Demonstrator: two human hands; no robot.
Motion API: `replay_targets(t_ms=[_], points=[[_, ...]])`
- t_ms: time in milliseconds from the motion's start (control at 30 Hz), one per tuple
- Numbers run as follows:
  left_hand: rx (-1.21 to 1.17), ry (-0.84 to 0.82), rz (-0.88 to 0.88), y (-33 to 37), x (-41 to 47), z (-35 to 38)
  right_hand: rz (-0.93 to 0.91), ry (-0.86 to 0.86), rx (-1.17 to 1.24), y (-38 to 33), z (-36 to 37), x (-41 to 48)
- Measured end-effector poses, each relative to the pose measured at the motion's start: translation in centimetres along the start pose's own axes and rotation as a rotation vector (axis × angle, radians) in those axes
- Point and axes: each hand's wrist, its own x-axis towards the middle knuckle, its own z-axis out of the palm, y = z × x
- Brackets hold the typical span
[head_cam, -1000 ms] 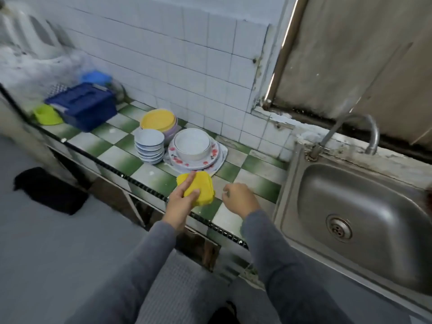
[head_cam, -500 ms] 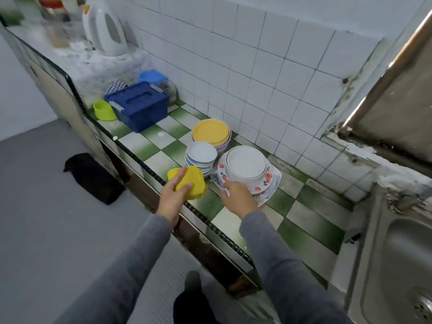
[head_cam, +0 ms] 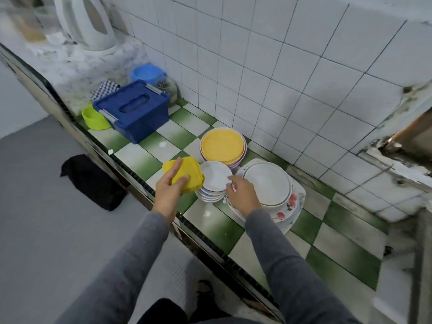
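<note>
We count two hands at work over the green-and-white tiled desk [head_cam: 210, 226]. The left hand [head_cam: 167, 191] has its grip pinching one folded yellow cloth [head_cam: 189, 170], thumb on top and fingers curled at its near edge. The cloth is held just above the desk's front part, and its right edge meets the stack of small saucers [head_cam: 214, 180]. In that stack we count at least four white saucers. The right hand [head_cam: 244, 196] reaches to the same stack with its index fingertip at the top saucer's rim and the other fingers loosely bent. We cannot tell whether this grip pinches the rim or only touches it. There are three stacks of dishes in all. Besides the saucers, there is a pile of large plates [head_cam: 268, 183], at least three, with a plain white one on top and a flowered one beneath. Behind it, by the wall, stand the nested bowls [head_cam: 222, 145], at least two, the top one yellow. Farther left we see one blue box [head_cam: 134, 109], one green cup [head_cam: 93, 118], one blue tub [head_cam: 146, 72] and one white kettle [head_cam: 88, 22].
</note>
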Motion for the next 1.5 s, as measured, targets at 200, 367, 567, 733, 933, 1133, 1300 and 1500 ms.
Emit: replay_targets(t_ms=[200,367,567,733,933,1133,1300,1500], points=[[0.001,-0.068,-0.032,0.4,3.4,-0.7,0.094,0.015,0.104,-0.6,1.1,1.1],[-0.012,-0.150,-0.077,1.4,6.4,-1.1,0.190,0.083,0.156,-0.8,2.0,1.6],[0.038,-0.270,-0.098,3.5,10.0,-1.5,0.277,0.195,0.206,-1.7,3.1,1.7],[0.092,-0.393,-0.097,4.4,12.7,-1.9,0.359,0.305,0.271,-2.7,4.2,2.0],[0.121,-0.479,-0.127,4.8,14.6,-2.5,0.411,0.373,0.215,-3.5,4.6,2.5],[0.143,-0.539,-0.141,5.0,15.2,-2.6,0.459,0.420,0.189,-3.8,4.8,2.6],[0.150,-0.565,-0.141,5.1,15.9,-2.7,0.483,0.440,0.181,-3.9,4.6,3.1],[0.181,-0.562,-0.142,4.9,16.1,-2.5,0.479,0.448,0.193,-3.8,4.3,3.0]])
